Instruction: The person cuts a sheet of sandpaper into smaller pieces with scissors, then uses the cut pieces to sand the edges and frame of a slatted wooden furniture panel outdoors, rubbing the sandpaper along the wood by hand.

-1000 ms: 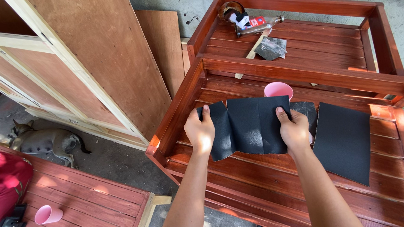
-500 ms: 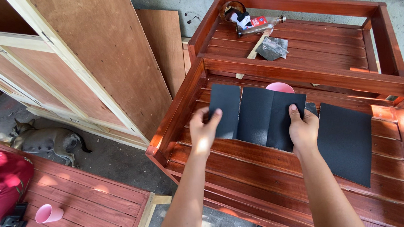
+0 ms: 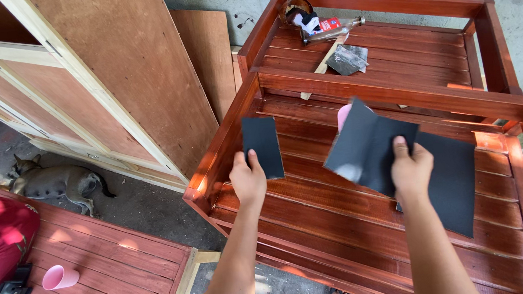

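Two dark sheets are held above the red slatted frame (image 3: 344, 222): left hand (image 3: 249, 181) fingers pinch the small strip (image 3: 262, 145) at 10 o'clock, right hand (image 3: 411, 168) fingers grip the larger sheet (image 3: 365, 147) at 2 o'clock.

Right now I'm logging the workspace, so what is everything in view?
strip: 1, black, in left hand
sheet: 1, black, folded, in right hand
flat sheet: 1, black, on slats
frame: 1, red-brown, slatted
cup: 1, pink, behind sheet
bottle: 1, far slats
cabinet: 1, plywood, left
dog: 1, grey, on ground
low cup: 1, pink, lower-left platform
left hand: 1
right hand: 1
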